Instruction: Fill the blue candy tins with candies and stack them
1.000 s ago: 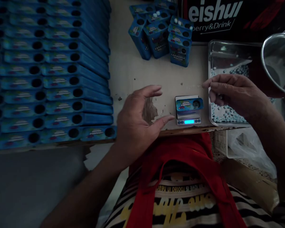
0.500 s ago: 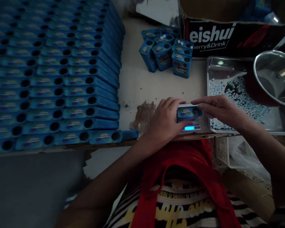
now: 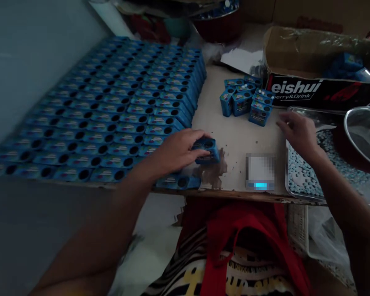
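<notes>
My left hand (image 3: 175, 152) is closed round a small blue candy box (image 3: 207, 149) and holds it just right of the big rows of blue boxes (image 3: 111, 111). A small pocket scale (image 3: 260, 172) with a lit blue display stands bare near the table's front edge. My right hand (image 3: 297, 131) hovers over the left rim of the metal tray (image 3: 299, 195) of small pale candies, fingers loosely curled; I cannot tell whether it holds anything. A cluster of upright blue boxes (image 3: 245, 100) stands behind the scale.
A dark cardboard carton (image 3: 314, 88) printed "eishui" stands at the back right. A steel bowl (image 3: 365, 135) sits over the tray at the far right. A dark red bowl (image 3: 218, 20) is at the back. The table's front edge (image 3: 234, 194) runs close to my body.
My left hand has lifted the blue box off the scale and carried it left to the rows. My right hand has drawn back from the scale toward the tray. The view has tilted up and left.
</notes>
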{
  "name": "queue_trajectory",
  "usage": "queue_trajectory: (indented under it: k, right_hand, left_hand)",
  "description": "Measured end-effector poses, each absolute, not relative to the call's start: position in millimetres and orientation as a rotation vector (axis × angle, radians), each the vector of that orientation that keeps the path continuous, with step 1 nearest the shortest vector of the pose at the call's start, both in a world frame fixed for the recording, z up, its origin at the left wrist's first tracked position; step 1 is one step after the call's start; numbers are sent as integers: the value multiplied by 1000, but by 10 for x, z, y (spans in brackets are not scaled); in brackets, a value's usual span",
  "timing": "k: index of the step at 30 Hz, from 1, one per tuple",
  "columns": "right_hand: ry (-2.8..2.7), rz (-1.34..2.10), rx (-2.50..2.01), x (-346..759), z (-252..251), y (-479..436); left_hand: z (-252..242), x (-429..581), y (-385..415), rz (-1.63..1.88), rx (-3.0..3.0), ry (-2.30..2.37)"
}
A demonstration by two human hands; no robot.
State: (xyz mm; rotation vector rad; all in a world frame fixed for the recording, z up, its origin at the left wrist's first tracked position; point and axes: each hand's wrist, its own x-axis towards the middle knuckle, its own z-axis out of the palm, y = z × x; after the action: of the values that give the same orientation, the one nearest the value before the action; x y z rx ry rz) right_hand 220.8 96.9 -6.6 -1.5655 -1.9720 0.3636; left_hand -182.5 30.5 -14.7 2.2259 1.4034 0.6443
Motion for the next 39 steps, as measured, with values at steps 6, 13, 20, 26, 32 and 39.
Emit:
queue_trajectory:
  k: [6,13,20,26,32,39]
  right_hand:
    - [-2076,207,-1554,1740,-323,1611]
    - [-2044,75,-1575,1876,-530,1723]
    - [-2181,139,-1411,1998,-39,382]
    - [-2296,282,-1354,2101,-199,-386]
    - [-2243,417,-1312,2276,-179,-433]
    - [-2149,40,-2031,3402,-289,-434]
  left_hand:
    - [-105,-2140,169,429,2229,1343]
    - [-57,-2284,-51,102,2250,1286]
    - [-397,-2237,-494,296,2424,1311]
    - [-717,-2094,-663,433,2529,1466]
    - [-634,-2079,-661,600,2778,1391]
    - [-320,-1494,-689,1087,2985,1264]
